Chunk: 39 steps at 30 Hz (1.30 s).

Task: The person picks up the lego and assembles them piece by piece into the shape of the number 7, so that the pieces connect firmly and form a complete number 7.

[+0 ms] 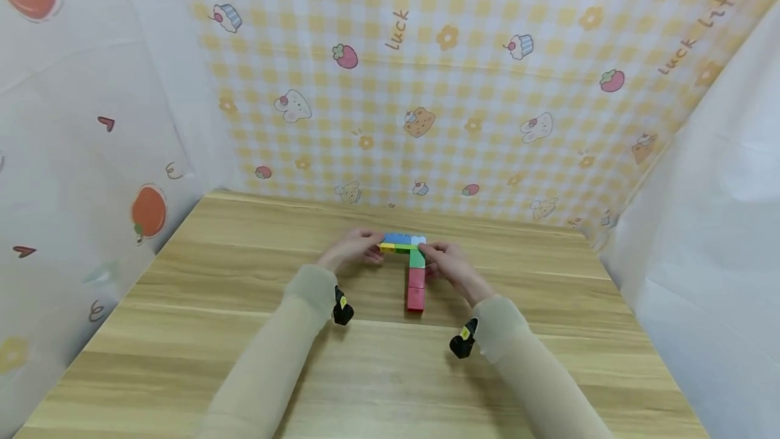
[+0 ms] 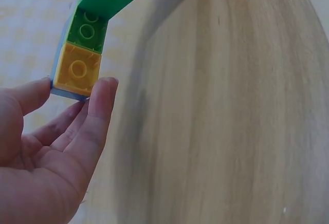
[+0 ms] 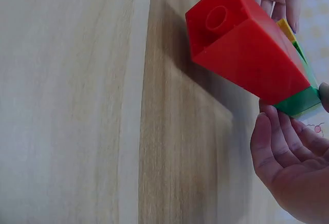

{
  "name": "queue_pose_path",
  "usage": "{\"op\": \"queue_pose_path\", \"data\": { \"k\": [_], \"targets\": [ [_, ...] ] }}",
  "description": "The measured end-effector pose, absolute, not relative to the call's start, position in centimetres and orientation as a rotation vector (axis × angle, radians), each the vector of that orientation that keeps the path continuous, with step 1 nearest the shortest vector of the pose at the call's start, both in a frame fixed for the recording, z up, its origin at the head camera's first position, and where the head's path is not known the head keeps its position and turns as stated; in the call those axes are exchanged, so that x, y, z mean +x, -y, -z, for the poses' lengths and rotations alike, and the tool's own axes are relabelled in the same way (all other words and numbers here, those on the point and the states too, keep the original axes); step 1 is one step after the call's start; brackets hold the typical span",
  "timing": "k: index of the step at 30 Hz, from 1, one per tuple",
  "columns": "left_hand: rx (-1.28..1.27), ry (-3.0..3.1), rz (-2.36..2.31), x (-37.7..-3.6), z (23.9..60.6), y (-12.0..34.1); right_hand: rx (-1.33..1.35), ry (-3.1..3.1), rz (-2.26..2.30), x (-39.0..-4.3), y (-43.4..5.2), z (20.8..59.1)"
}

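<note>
Joined toy building bricks form an L shape, held by both hands. Its crosswise arm has a blue brick (image 1: pixel 397 238) and a pale brick (image 1: pixel 417 240), with a yellow brick (image 2: pixel 77 70) and a green brick (image 2: pixel 88 33) against the blue one. From the corner, a second green brick (image 1: pixel 417 259) leads to red bricks (image 3: pixel 252 54) pointing toward the person. My left hand (image 1: pixel 358 247) pinches the yellow and blue end. At the corner my right hand (image 1: pixel 452 268) grips the green part between thumb and fingers. Hollow brick undersides show in both wrist views.
The bricks are over a wood-grain table (image 1: pixel 378 371), casting a shadow on it. Behind stands a yellow-checked cloth (image 1: pixel 365 87) with printed cartoons; white cloths (image 1: pixel 719 222) hang at both sides. A small black device (image 1: pixel 342 307) sits on each wrist.
</note>
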<state>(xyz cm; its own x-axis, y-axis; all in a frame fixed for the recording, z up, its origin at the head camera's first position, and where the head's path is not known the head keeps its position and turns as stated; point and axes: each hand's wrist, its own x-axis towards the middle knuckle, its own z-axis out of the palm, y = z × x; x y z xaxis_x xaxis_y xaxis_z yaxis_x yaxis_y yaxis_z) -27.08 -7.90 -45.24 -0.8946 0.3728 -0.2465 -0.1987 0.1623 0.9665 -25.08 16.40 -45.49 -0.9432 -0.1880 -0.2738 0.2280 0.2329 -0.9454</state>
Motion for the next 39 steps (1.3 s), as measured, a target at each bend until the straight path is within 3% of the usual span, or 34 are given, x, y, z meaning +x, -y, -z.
{"op": "queue_pose_path", "data": {
  "k": [26, 39],
  "targets": [
    [0.041, -2.252, -1.711, -26.4, 46.7, 7.0, 0.012, -2.459, 1.468, -24.6, -16.3, 45.6],
    [0.309, -2.605, -1.318, -23.4, 43.5, 10.9, -0.348, -2.823, 1.099, -21.4, -19.9, 42.7]
  ]
}}
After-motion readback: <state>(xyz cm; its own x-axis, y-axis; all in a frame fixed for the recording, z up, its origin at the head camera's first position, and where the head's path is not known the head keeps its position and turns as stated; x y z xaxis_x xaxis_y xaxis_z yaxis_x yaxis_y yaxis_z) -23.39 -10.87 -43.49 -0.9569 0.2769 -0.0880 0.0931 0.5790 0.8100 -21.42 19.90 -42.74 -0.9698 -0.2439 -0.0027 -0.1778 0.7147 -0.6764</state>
